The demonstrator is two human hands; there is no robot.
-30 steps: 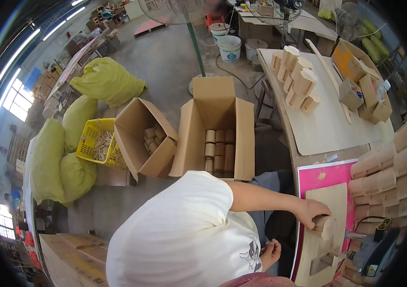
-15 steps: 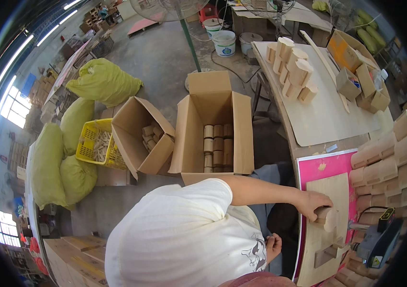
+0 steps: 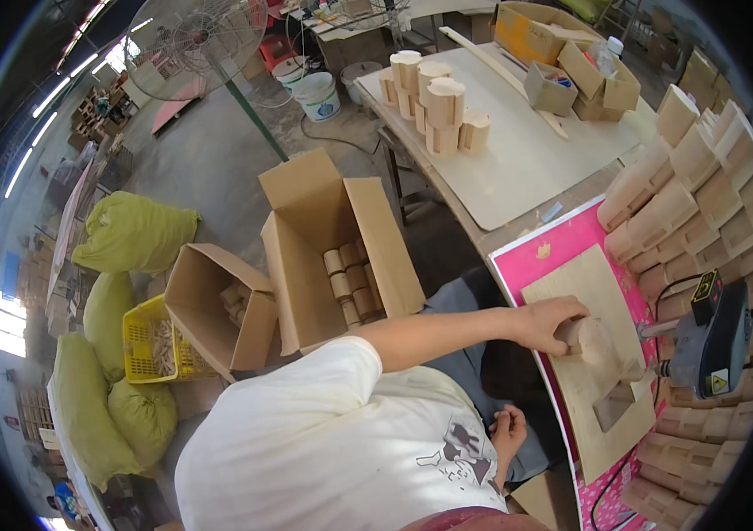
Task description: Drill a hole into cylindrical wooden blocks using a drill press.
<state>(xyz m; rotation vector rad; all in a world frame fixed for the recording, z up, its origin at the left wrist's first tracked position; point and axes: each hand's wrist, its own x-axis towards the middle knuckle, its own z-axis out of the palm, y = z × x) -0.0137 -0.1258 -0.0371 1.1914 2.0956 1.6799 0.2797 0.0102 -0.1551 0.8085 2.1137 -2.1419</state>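
The main change is the viewpoint: it has swung, so the open carton [image 3: 385, 243] of wooden cylinders [image 3: 341, 288] sits farther left and leaning, and the desk [image 3: 536, 177] comes in at a steeper slant. The work itself looks much as it did – the left hand [image 3: 553, 323] is clamped on a pale wooden piece [image 3: 598, 341], thumb on one side, fingers on the other. The piece rests on the flat board [image 3: 571, 279] over the pink sheet [image 3: 562, 243], in front of the blue-grey device [image 3: 708, 341], as in the earlier frames, so I judge that the handling has hardly advanced. The right hand [image 3: 507, 431] stays near the lap, fingers loosely curled; whether they close on anything, I cannot tell.
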